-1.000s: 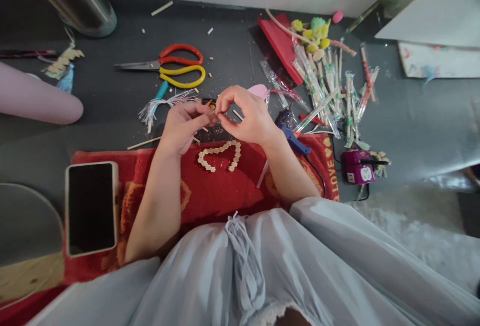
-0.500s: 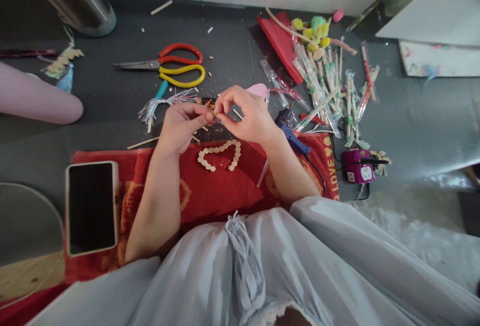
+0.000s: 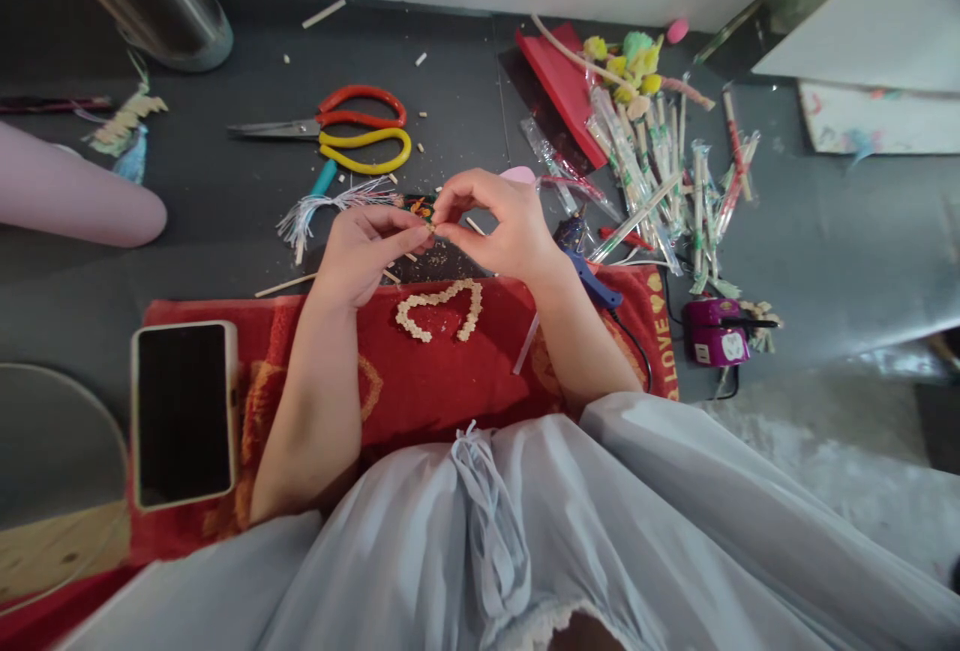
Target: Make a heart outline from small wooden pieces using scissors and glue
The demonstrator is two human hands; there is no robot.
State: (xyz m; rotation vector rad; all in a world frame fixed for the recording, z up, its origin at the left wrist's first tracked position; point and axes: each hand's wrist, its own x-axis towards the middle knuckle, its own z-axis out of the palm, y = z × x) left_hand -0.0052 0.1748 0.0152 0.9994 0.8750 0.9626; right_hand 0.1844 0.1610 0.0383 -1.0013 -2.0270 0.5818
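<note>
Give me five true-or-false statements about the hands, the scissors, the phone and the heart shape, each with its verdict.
1. Both hands, left hand and right hand, pinch one small piece between their fingertips. True.
2. The scissors lie on the red cloth. False: they lie on the dark floor beyond it.
3. The phone has a dark screen. True.
4. The heart shape is in the right hand. False: it lies on the red cloth.
5. The blue glue gun lies left of the left hand. False: it lies beside the right wrist.
</note>
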